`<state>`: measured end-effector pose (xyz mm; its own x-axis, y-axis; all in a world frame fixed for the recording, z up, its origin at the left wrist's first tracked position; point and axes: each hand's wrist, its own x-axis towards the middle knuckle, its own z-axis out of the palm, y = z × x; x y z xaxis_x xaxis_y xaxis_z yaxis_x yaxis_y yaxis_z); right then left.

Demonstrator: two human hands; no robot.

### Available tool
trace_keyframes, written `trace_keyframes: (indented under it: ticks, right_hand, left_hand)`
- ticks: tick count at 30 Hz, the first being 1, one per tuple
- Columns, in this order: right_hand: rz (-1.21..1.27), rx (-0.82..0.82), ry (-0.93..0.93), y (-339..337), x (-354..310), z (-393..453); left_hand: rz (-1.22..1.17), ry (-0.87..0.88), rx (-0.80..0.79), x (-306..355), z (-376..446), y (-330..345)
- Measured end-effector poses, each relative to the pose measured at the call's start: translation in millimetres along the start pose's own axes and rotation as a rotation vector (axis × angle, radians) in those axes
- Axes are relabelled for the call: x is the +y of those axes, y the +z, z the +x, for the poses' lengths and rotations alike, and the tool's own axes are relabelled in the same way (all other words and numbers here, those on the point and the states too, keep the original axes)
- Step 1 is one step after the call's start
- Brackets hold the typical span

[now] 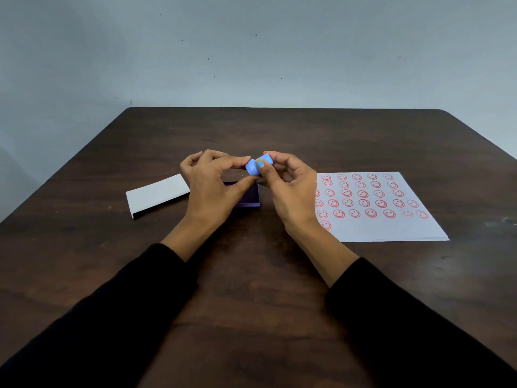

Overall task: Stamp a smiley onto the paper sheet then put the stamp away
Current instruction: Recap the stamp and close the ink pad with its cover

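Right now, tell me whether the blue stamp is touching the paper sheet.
Apart. The head view shows the blue stamp held up by the left hand and right hand, left of the paper sheet.

stamp [258, 164] pale blue. paper [391, 228] white, rows of red smileys. box [249, 196] dark purple; lid [158, 196] white. table [251, 275] dark brown woodgrain. sleeves [112, 317] black.

views: one, on your head | faces: forward and down over the surface [251, 275] | range: close, wall [251, 51] behind
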<state>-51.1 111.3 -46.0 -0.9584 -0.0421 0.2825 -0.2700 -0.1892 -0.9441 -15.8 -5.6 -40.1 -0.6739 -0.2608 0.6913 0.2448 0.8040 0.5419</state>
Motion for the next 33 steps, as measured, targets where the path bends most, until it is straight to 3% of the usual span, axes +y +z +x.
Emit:
trace_keyframes:
  ticks: [9, 14, 20, 25, 33]
  right_hand:
    - [-0.006, -0.036, -0.041, -5.2, -6.5, -0.8]
    - [-0.232, -0.102, -0.123, -12.8, -6.6, 4.3]
    - [-0.604, -0.128, -0.352, -24.9, -6.5, 10.5]
    - [-0.848, -0.153, -0.285, -33.4, -6.4, 13.0]
    - [-0.971, -0.186, -0.270, -34.0, -7.3, 12.5]
  left_hand:
    - [0.047, 0.013, -0.032, -0.8, 1.0, -2.1]
    - [0.055, 0.039, -0.048, -0.5, -1.0, -0.9]
    - [0.106, 0.049, -0.143, -3.6, -0.4, -0.9]
    - [0.085, 0.007, -0.103, -4.2, 0.4, -2.4]
    - [0.048, -0.017, -0.078, -5.8, 0.0, 0.1]
